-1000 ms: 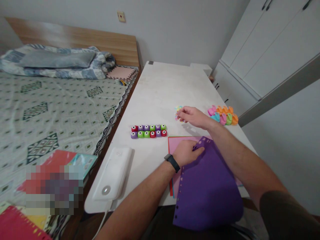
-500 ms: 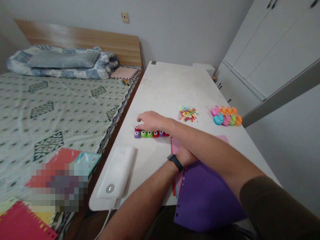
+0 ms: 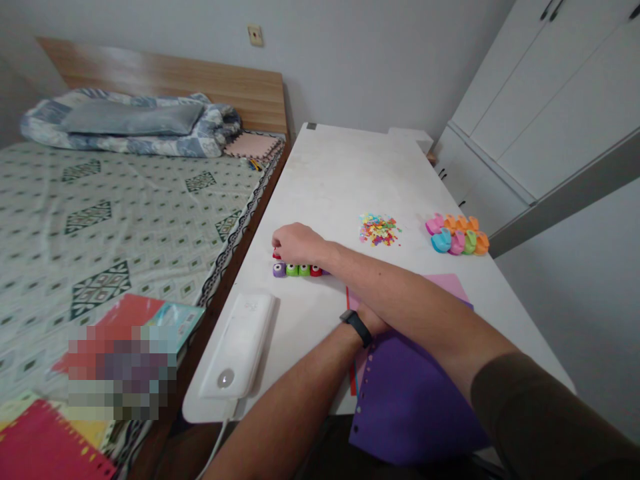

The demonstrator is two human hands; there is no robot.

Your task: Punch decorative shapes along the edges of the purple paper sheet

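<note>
My right hand (image 3: 299, 244) reaches across over my left forearm to a row of small craft punches. Its fingers close around a red craft punch (image 3: 277, 253), of which only a bit shows below the fingertips. Just in front of that hand stands a line of purple, green and red punches, such as a green craft punch (image 3: 293, 269). My left hand (image 3: 376, 321) lies at the top of a purple sheet (image 3: 415, 393) with holes along its edge. The right forearm covers its fingers. Under the purple sheet lies a pink sheet (image 3: 447, 285).
A heap of coloured paper bits (image 3: 380, 230) lies mid-table. Larger pink, orange, blue and green punches (image 3: 456, 235) stand at the right. A white device (image 3: 240, 347) with a cable sits front left. Beside the white table (image 3: 350, 160) is a bed (image 3: 145, 220).
My right hand's fingers have drawn together over the red craft punch. My left hand remains at the purple sheet. The view has shifted slightly.
</note>
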